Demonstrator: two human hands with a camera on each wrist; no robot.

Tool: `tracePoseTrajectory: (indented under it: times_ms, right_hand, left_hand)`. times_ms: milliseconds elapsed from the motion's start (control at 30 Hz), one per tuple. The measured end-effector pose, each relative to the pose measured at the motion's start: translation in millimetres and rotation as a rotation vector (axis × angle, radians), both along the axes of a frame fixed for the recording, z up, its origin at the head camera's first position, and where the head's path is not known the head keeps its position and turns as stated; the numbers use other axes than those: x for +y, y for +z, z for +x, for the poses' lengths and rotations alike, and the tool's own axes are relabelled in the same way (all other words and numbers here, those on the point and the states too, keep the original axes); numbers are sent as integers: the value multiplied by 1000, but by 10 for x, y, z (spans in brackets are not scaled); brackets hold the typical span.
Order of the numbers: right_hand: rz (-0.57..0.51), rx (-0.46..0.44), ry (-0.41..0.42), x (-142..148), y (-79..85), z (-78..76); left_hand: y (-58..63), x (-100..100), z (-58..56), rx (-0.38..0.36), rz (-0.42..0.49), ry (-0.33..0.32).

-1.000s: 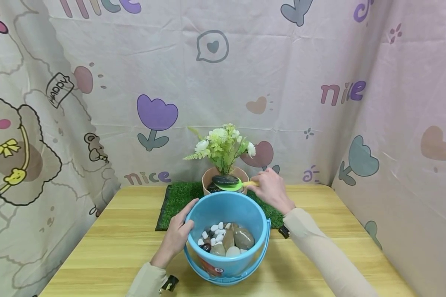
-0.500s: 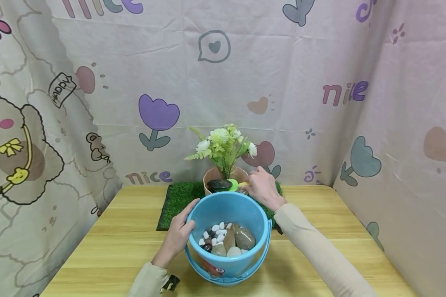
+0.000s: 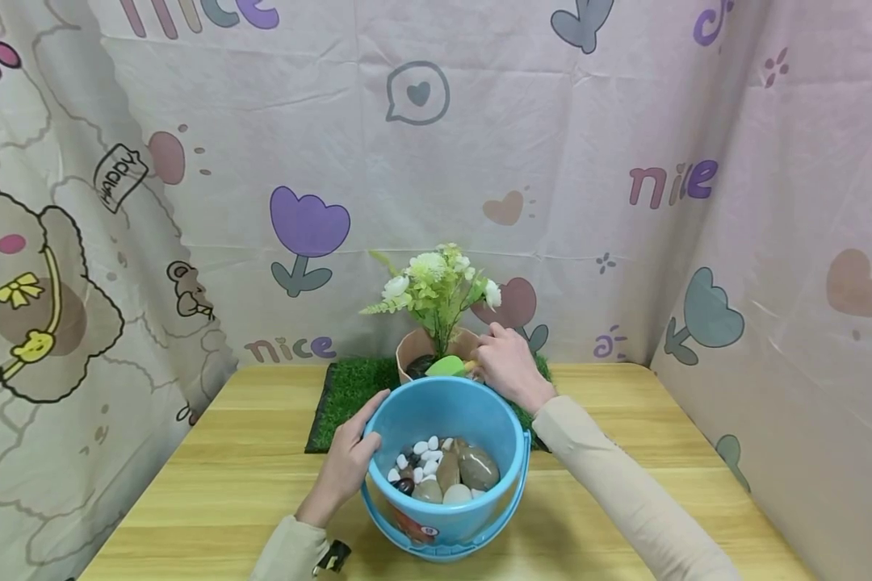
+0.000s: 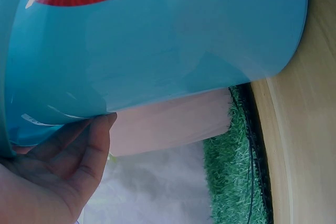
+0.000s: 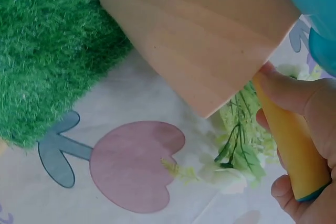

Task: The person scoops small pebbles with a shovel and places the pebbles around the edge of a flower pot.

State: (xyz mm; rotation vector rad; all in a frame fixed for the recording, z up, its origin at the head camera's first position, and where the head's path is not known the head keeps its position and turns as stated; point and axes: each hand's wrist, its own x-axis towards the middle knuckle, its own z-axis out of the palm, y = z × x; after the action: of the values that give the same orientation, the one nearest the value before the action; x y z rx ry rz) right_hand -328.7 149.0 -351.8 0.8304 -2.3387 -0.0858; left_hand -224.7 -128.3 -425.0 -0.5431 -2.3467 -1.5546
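My left hand [image 3: 347,458] grips the rim of a blue bucket [image 3: 443,520] at its left side; in the left wrist view the fingers [image 4: 97,142] lie against the outer wall. Inside the bucket are white pebbles [image 3: 430,466] and larger brown-grey stones [image 3: 477,468]. Behind it, my right hand [image 3: 510,369] holds a small shovel by its yellow handle [image 5: 291,142]. The shovel's green blade [image 3: 446,367] reaches over the pinkish flowerpot [image 3: 410,349], tilted and bearing no stone. A dark stone [image 3: 420,367] lies in the pot, left of the blade, below white flowers [image 3: 427,266].
The pot stands on a green turf mat [image 3: 352,391] at the back of the wooden table [image 3: 211,476]. The bucket's handle [image 3: 400,542] hangs down in front. A printed cloth [image 3: 436,177] rises behind the table and along both sides.
The dark stone has slid leftward off the shovel's blade into the pot. My right hand has moved left and turned the blade over. The left hand stays on the bucket.
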Motion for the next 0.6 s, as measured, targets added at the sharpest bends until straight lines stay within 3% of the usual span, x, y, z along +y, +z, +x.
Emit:
tracePoseTrajectory:
  times_ms: [300,600]
  right_hand:
    - [14,89,-58,110,42,-2]
    - [-101,30,-79,233,15,-15]
  left_hand:
    - [-10,7,-5,-3,-3,2]
    - [-11,2,-5,-1,2,-4]
